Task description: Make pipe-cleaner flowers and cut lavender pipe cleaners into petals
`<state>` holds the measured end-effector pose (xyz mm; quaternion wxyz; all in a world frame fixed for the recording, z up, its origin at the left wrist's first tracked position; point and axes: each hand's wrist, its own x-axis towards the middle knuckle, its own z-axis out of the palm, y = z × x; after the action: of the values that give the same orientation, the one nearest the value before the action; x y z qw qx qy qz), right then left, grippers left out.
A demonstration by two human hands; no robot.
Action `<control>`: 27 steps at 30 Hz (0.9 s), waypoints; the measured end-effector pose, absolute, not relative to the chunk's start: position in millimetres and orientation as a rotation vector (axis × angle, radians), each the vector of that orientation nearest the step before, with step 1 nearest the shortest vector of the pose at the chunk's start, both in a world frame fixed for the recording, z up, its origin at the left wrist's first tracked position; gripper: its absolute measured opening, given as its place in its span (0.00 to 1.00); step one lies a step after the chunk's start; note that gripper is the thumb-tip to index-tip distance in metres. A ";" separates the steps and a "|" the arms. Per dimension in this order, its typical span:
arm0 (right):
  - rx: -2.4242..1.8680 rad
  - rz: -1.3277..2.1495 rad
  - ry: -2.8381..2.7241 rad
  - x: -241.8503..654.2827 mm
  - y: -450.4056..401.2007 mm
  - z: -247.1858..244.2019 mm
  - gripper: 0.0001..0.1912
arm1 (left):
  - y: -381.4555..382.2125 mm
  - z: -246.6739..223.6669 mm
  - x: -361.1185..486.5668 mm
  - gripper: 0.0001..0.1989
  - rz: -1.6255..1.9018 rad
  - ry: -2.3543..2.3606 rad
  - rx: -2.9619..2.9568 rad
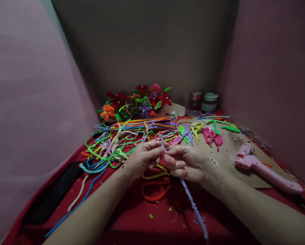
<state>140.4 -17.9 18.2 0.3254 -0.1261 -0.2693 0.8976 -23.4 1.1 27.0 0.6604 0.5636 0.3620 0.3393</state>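
Between both hands runs a light purple pipe cleaner (pixel 193 206), its twisted lower part hanging down to the right over the red cloth. My left hand (pixel 144 156) is closed, its fingertips pinching the upper end. Close against it, my right hand (pixel 186 162) has its fingers curled round the same strand, palm partly turned up. Below the hands a yellow loop (pixel 154 177) and a red-orange loop (pixel 156 199) lie on the cloth. The fingers partly hide the middle of the strand.
A tangle of coloured pipe cleaners (pixel 111 146) lies left of the hands, with fuzzy flowers (pixel 144 102) behind. A pink glue gun (pixel 267 172) rests on the cardboard (pixel 226 153) at right. A black object (pixel 55 194) lies at left; a lidded cup (pixel 209 102) stands behind.
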 end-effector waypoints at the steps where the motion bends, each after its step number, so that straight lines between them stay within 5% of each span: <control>1: -0.333 2.356 -0.715 139.0 -18.4 16.4 0.08 | 0.8 26.6 -23.6 0.12 0.751 0.819 1.286; 14: -0.715 1.985 -0.898 127.1 -23.6 7.0 0.04 | 1.5 18.5 -22.1 0.12 1.029 0.951 1.180; 27: -0.693 1.981 -0.939 127.4 -26.1 7.9 0.04 | 3.4 20.0 -26.7 0.11 0.992 0.849 1.167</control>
<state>127.4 -26.1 7.9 0.4089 -0.2752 -0.3727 0.7862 -26.7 3.4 20.0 0.6404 0.5118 0.3724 0.4351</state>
